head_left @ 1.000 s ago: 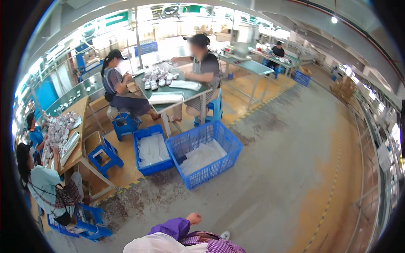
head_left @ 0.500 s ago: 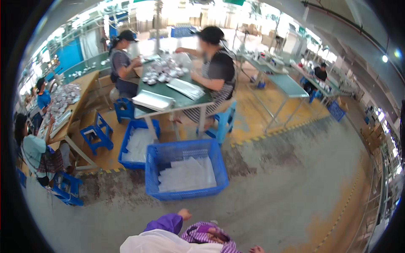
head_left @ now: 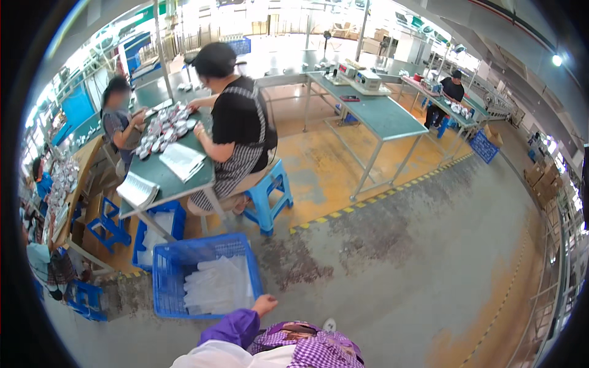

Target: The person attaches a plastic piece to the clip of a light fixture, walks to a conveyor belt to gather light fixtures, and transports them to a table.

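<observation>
My left hand (head_left: pixel 265 305), in a purple sleeve, hangs in front of my body at the lower middle, its fingers curled together with nothing visible in them. Just beyond it, to the left, stands a large blue plastic crate (head_left: pixel 205 245) on the floor, holding a pile of thin, whitish translucent sheets or bags (head_left: pixel 216 284). Hand and crate rim look close, but touching cannot be made out. My right hand is out of the picture. Purple checked cloth (head_left: pixel 325 349) covers my front, and the tip of one shoe (head_left: pixel 329 324) shows.
Two people (head_left: pixel 236 116) sit at a green table (head_left: pixel 202 168) piled with small silvery parts. A second blue crate (head_left: pixel 175 222) and a blue stool (head_left: pixel 268 196) stand near it. Further right is a green worktable (head_left: pixel 383 122). Yellow-black tape (head_left: pixel 343 210) edges the grey floor.
The view has turned right and moved nearer the crate, so crate and table lie further left and closer. My right hand, seen before at the lower edge, has left the picture.
</observation>
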The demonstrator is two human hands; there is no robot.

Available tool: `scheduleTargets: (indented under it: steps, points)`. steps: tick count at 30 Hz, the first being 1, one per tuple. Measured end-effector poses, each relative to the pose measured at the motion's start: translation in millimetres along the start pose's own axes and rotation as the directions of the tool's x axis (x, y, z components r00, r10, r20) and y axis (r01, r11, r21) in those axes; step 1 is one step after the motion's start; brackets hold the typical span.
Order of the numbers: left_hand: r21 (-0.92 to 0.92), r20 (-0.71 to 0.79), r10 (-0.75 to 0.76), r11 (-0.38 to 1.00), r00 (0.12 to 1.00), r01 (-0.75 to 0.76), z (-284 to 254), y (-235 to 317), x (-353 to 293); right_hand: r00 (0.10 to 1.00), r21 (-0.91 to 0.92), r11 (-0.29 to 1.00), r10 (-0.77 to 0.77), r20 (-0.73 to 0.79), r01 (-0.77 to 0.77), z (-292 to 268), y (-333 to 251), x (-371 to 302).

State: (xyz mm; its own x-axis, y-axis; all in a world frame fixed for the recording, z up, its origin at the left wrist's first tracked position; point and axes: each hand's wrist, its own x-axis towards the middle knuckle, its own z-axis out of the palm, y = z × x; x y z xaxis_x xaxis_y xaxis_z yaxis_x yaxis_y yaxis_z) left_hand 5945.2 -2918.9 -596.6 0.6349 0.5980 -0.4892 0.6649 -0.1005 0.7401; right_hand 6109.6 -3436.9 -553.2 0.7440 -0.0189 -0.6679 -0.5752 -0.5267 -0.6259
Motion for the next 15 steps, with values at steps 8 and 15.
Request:
scheduleTargets:
  steps: [8,15]
  points:
    - [-0.343,0.021,-0.249,0.908,0.968,0.241,20.2,159.7,131.5,0.984,0.149,0.973,-0.172,-0.037,0.176,-16.8,-259.7,304.1]
    - [-0.217,-0.069,-0.063,0.975,0.996,0.047,13.0,246.7,385.1,0.992,0.066,0.998,-0.029,0.121,0.021,104.6,-434.8,429.8]
